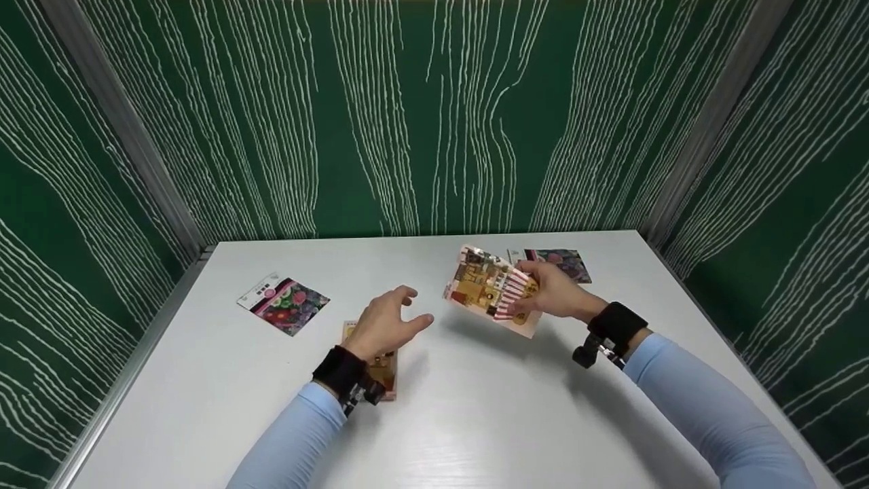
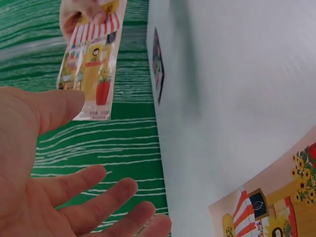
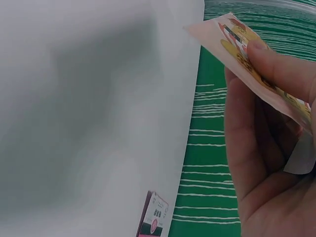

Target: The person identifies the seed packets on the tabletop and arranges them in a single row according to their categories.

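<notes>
My right hand [image 1: 553,291] pinches a flat printed packet [image 1: 483,280] between thumb and fingers, lifted above the table. The packet shows a yellow shop front with a red-and-white striped awning, and its edges are pale pink. In the right wrist view it is seen nearly edge-on, the thumb [image 3: 281,69] lying on its printed face. To the left, my left hand [image 1: 383,324] hangs with fingers spread and holds nothing. Beneath that hand and wrist, a similar shop-picture packet [image 1: 383,377] lies on the table, partly covered; its printed side [image 2: 261,217] also shows in the left wrist view.
A flower-picture packet [image 1: 288,307] lies at the left of the white table [image 1: 468,421]. Another flower-picture packet [image 1: 563,261] lies at the back right, partly behind my right hand. Green walls [image 1: 421,122] with white wavy lines stand behind and at both sides.
</notes>
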### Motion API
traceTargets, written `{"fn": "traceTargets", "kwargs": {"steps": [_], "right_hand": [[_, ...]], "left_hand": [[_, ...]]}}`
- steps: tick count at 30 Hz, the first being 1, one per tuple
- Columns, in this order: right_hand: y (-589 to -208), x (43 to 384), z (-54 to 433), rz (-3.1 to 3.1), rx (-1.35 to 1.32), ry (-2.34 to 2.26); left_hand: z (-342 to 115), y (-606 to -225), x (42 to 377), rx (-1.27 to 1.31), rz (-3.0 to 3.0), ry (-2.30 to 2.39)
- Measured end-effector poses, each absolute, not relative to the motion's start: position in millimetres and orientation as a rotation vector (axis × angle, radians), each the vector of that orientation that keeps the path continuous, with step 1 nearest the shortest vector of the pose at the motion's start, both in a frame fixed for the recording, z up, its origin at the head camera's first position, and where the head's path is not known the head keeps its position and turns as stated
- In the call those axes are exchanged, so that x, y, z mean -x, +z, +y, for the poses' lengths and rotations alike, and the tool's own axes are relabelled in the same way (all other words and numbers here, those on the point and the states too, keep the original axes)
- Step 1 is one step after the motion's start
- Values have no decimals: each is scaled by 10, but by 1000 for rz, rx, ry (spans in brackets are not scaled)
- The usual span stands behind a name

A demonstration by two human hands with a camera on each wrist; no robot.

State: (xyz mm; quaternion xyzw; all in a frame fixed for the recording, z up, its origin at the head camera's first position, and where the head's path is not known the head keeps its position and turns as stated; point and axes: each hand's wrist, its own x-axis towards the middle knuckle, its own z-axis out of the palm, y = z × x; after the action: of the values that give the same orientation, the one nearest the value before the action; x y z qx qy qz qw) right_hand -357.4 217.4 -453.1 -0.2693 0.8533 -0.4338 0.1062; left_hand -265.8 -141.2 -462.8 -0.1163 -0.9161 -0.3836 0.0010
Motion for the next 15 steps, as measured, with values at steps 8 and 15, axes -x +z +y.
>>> {"fn": "traceTargets", "kwargs": {"steps": [8,15], "right_hand": [[-4550,3517,2012,2526,914,-1200],[-4558,3450,1832,2505,1017,-1082]], "left_hand": [[-1352,-4575,2673,386,-2825,-1209],[-1271,-4533,2699,408,-2768,-1286]]}}
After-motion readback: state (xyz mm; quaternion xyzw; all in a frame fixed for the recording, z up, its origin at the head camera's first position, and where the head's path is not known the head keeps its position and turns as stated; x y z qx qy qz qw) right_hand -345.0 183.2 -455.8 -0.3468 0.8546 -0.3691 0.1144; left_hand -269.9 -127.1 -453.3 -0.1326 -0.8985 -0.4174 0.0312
